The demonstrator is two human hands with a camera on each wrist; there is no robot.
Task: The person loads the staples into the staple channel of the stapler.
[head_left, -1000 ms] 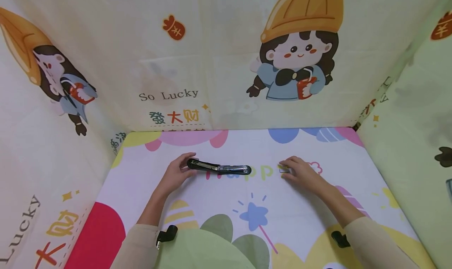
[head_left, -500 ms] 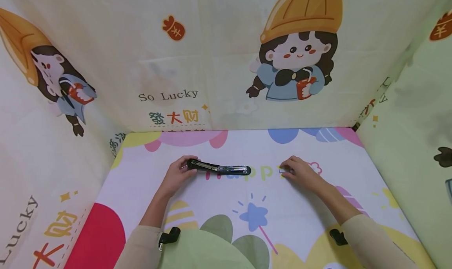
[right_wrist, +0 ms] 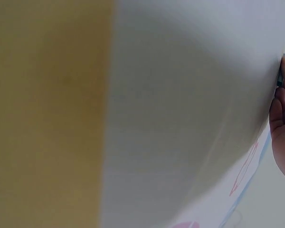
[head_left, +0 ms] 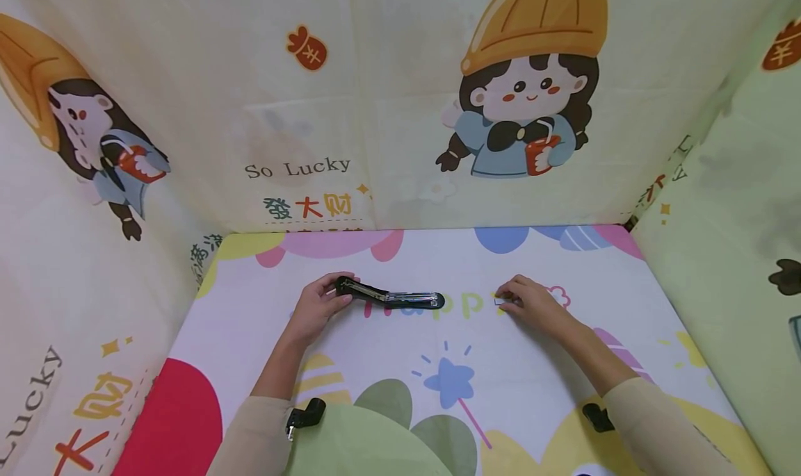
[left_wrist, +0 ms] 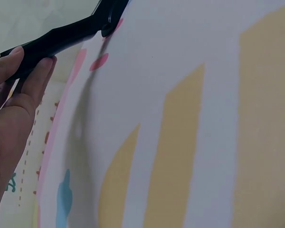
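A black stapler (head_left: 413, 300) lies spread open on the table cloth, its metal rail facing up. My left hand (head_left: 317, 308) grips the stapler's left end between thumb and fingers, and that half tilts upward from the hinge. In the left wrist view, the stapler's black underside (left_wrist: 61, 42) shows between the thumb and fingers of my left hand (left_wrist: 14, 104). Over to the right, my right hand (head_left: 532, 306) pinches a small silvery strip (head_left: 498, 301) that looks like staples. Only a sliver of the strip (right_wrist: 280, 78) shows beside the right fingers (right_wrist: 277, 114) in the right wrist view.
A printed cloth covers the table (head_left: 400, 351), with patterned fabric walls (head_left: 400, 115) at the back and both sides. Black camera mounts (head_left: 306, 415) sit on the wrists at the sleeve ends.
My left hand has shifted slightly right, and the stapler's left half has tilted up more, so its bend is sharper. My right hand has stayed nearly still with the strip.
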